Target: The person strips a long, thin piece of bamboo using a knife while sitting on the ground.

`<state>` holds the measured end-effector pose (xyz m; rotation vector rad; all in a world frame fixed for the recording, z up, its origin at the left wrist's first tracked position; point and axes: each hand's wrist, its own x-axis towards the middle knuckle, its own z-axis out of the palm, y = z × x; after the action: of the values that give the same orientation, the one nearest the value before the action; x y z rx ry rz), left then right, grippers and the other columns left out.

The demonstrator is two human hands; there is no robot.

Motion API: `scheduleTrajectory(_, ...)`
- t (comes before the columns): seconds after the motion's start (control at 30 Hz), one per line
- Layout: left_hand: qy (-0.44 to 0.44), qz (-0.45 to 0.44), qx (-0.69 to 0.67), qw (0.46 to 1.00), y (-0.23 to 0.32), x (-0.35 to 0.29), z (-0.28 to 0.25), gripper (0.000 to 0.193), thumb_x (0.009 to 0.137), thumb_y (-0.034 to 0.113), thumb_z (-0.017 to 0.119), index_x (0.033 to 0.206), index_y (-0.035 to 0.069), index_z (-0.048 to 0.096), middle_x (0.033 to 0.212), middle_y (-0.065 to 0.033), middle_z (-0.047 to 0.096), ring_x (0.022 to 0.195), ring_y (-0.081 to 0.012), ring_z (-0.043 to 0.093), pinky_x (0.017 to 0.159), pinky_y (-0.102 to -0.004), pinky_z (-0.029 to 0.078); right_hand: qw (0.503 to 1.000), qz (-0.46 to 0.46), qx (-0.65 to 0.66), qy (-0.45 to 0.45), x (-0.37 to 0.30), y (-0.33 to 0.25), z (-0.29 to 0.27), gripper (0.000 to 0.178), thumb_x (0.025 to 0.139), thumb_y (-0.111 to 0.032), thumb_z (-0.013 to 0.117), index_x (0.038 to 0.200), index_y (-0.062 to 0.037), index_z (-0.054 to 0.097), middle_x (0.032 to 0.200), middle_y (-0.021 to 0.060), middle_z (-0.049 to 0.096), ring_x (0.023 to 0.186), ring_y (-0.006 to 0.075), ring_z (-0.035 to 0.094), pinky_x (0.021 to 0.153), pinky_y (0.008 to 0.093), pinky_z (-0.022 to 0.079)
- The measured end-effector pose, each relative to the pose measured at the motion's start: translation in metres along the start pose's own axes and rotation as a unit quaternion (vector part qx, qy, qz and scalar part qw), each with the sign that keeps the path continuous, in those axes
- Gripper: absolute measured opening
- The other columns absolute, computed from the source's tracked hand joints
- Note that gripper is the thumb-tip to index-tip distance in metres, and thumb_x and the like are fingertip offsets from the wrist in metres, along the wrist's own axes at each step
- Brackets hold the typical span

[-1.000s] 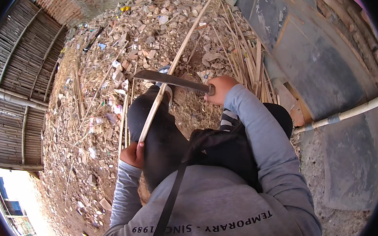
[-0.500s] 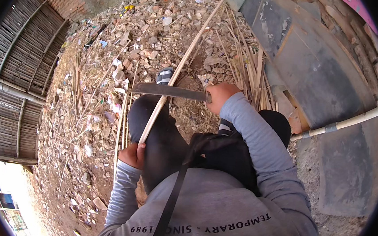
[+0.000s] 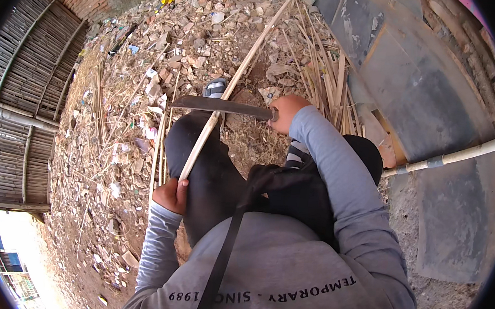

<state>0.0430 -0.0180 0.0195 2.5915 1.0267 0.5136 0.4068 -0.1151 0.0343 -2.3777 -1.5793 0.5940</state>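
Observation:
My left hand [image 3: 171, 195] is closed round the near end of a long, pale bamboo strip [image 3: 201, 141], beside my left knee. From there the strip slants away, up and to the right, past my sandalled foot [image 3: 214, 88]. In my right hand [image 3: 289, 112] is the handle of a machete [image 3: 228, 106], its dark, broad blade pointing left. The blade crosses the strip just beyond my knee and appears to touch it. Part of the handle is hidden in my fist.
Split bamboo strips [image 3: 330, 82] lie in a pile ahead to the right, and a few thin ones [image 3: 159, 147] run beside my left leg. Rubble and litter [image 3: 198, 40] cover the ground. Dark panels [image 3: 420, 104] and a pole [image 3: 450, 159] are at right; a bamboo wall [image 3: 27, 67] stands left.
Both hands have shifted slightly away from my body, the machete and bamboo strip moving with them. The blade still lies across the strip, and both grips are unchanged.

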Motion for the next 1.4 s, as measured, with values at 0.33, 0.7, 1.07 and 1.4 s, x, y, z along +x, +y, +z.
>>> scheduleTrajectory(0.33, 0.012, 0.003, -0.006, 1.000, 0.001, -0.002, -0.003, 0.043, 0.093, 0.032, 0.056, 0.062, 0.004, 0.048, 0.050, -0.0186, 0.048, 0.045, -0.0394, 0.050, 0.044, -0.0451, 0.037, 1.000, -0.016, -0.004, 0.007, -0.012, -0.019, 0.000, 0.028, 0.076, -0.033, 0.068, 0.096, -0.0129, 0.068, 0.088, 0.0136, 0.068, 0.087, 0.0332, 0.066, 0.079, 0.0430, 0.052)
scheduleTrajectory(0.7, -0.006, -0.002, -0.006, 1.000, -0.003, -0.002, -0.001, 0.045, 0.094, 0.035, 0.054, 0.063, 0.004, 0.049, 0.050, -0.0189, 0.049, 0.047, -0.0399, 0.051, 0.044, -0.0460, 0.038, 0.999, -0.023, 0.004, 0.033, -0.008, -0.009, 0.005, 0.028, 0.075, -0.032, 0.068, 0.093, -0.0112, 0.067, 0.084, 0.0148, 0.068, 0.084, 0.0346, 0.065, 0.079, 0.0427, 0.052)
scheduleTrajectory(1.07, -0.009, 0.014, -0.012, 1.000, -0.002, 0.000, -0.004, 0.045, 0.094, 0.034, 0.054, 0.062, 0.004, 0.047, 0.049, -0.0190, 0.047, 0.046, -0.0396, 0.051, 0.044, -0.0463, 0.037, 0.996, -0.005, 0.047, 0.075, 0.000, 0.008, 0.002, 0.025, 0.073, -0.031, 0.069, 0.089, -0.0109, 0.068, 0.080, 0.0154, 0.067, 0.081, 0.0352, 0.065, 0.075, 0.0439, 0.052)
scheduleTrajectory(1.4, -0.105, 0.003, -0.021, 0.994, 0.002, -0.015, -0.026, 0.048, 0.090, 0.037, 0.061, 0.059, 0.003, 0.047, 0.047, -0.0159, 0.045, 0.043, -0.0350, 0.050, 0.043, -0.0416, 0.036, 0.994, 0.011, 0.034, 0.104, -0.011, 0.026, -0.020, 0.033, 0.074, -0.036, 0.072, 0.092, -0.0084, 0.065, 0.080, 0.0154, 0.066, 0.078, 0.0352, 0.065, 0.072, 0.0439, 0.051)
